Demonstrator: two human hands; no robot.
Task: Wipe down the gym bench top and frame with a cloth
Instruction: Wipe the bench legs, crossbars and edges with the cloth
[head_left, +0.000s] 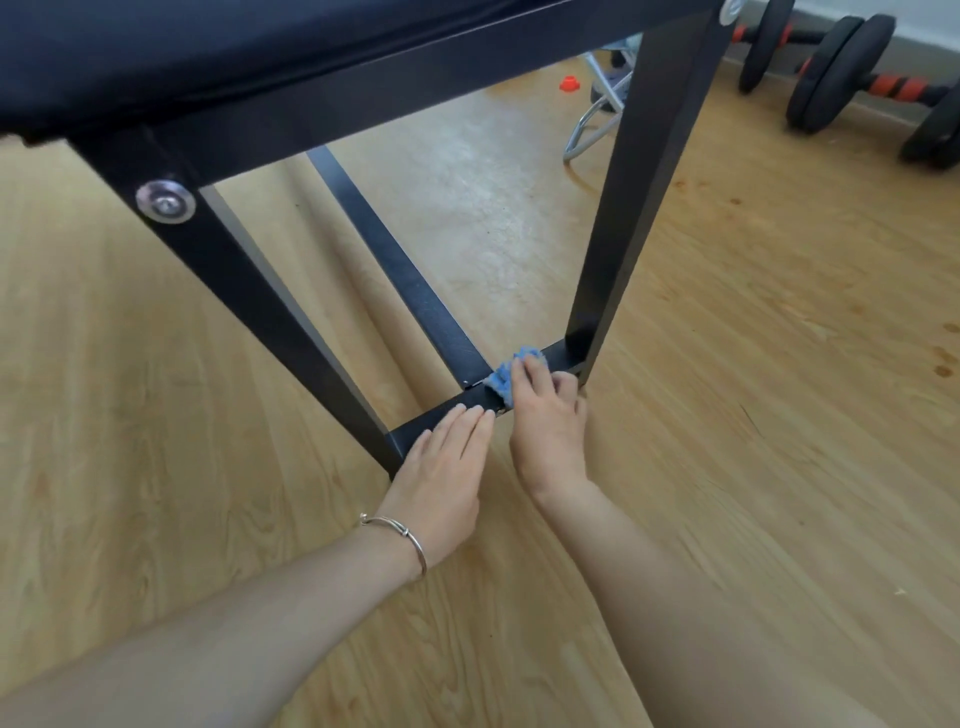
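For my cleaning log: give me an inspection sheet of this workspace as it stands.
Surface: wooden floor, dark spots at right.
Job's things: blue cloth on the bench's low crossbar; black padded top above.
Clutter: dumbbells by the wall; small red object on the floor.
Grips: right hand holds the blue cloth on the crossbar; left hand flat, fingertips on it; bracelet on left wrist.
Cables: nothing seen.
Surroundings: pale wall behind the dumbbells.

the black padded gym bench top (208, 47) runs level across the upper edge, on a black square-tube metal frame (644, 208) whose two bolted legs splay down to a bottom crossbar. a small blue fluffy cloth (500, 380) lies bunched on that crossbar, just beside the long rail's joint.
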